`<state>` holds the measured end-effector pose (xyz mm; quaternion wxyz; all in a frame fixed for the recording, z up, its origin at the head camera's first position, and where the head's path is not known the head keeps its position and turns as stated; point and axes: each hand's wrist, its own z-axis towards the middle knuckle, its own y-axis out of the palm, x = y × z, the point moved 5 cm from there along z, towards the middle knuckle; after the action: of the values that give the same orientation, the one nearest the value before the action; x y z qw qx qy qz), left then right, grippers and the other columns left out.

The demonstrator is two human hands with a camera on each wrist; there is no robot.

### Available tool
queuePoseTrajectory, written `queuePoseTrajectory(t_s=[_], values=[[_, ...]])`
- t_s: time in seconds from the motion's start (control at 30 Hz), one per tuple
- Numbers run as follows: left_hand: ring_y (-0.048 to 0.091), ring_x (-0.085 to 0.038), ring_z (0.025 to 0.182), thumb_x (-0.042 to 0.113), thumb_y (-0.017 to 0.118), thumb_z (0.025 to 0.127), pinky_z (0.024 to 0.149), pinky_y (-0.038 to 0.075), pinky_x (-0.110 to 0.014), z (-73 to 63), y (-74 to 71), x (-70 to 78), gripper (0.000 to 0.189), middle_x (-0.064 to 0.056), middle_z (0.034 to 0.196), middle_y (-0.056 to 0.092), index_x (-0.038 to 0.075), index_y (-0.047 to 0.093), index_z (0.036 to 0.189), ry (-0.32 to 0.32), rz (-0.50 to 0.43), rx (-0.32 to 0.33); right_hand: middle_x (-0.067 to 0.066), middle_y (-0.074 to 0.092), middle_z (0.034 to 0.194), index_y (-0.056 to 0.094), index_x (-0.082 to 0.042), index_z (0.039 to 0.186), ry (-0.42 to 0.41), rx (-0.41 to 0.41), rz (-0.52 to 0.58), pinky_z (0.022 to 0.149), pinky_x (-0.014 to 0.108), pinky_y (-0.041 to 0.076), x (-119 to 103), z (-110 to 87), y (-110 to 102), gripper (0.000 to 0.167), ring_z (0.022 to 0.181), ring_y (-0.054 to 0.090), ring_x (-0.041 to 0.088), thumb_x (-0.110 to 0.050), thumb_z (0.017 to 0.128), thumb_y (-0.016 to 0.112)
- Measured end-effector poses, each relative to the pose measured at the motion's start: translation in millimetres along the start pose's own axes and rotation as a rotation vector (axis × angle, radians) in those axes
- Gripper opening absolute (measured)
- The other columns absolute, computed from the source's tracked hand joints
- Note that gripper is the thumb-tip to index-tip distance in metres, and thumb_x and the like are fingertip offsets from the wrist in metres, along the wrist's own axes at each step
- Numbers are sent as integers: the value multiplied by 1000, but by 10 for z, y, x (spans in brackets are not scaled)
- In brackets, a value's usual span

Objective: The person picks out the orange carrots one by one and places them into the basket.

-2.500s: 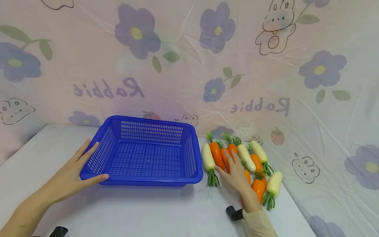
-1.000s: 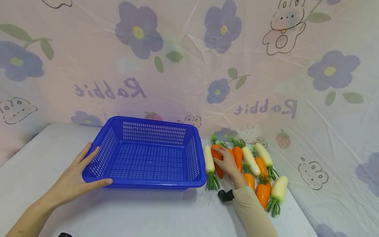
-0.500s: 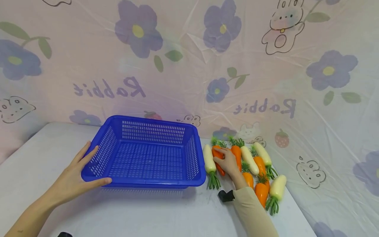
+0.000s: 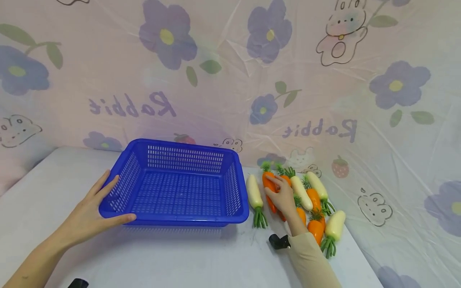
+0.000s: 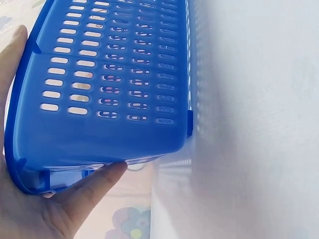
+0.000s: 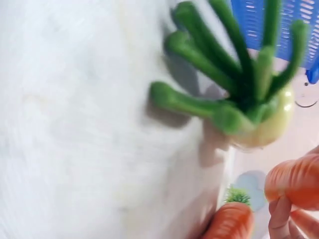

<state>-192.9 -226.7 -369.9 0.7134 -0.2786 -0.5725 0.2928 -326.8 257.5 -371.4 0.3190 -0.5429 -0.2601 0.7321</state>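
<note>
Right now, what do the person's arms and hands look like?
The right sleeve is plain beige, with a small black rounded piece sticking out near its cuff. No sleeve shows on the left forearm, but another black piece peeks in beside it. The left hand and right hand wear no gloves.

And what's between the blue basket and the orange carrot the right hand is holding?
A single white radish lies between the blue basket and the orange carrot in the right hand; the head view shows it.
</note>
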Motion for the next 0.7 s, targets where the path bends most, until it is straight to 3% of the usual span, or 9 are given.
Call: queuePoseTrajectory(t_s=[0.47,0.7], values=[[5,-58,139,47,79,73,87,22,-84,-3,-16,2,115,-5,162,-12,19,3,156,-13,18,-6,14,40,148,59,-14,133,-43,26,103,84,49,53,-359,-45,-226,43,109,55,36,-18,90,64],[5,-59,138,48,78,74,87,22,-85,-4,-26,11,116,-7,162,-13,20,2,155,-24,13,-14,12,42,147,59,-16,133,-112,23,121,81,46,55,-606,-79,-301,43,108,55,34,-19,90,64]])
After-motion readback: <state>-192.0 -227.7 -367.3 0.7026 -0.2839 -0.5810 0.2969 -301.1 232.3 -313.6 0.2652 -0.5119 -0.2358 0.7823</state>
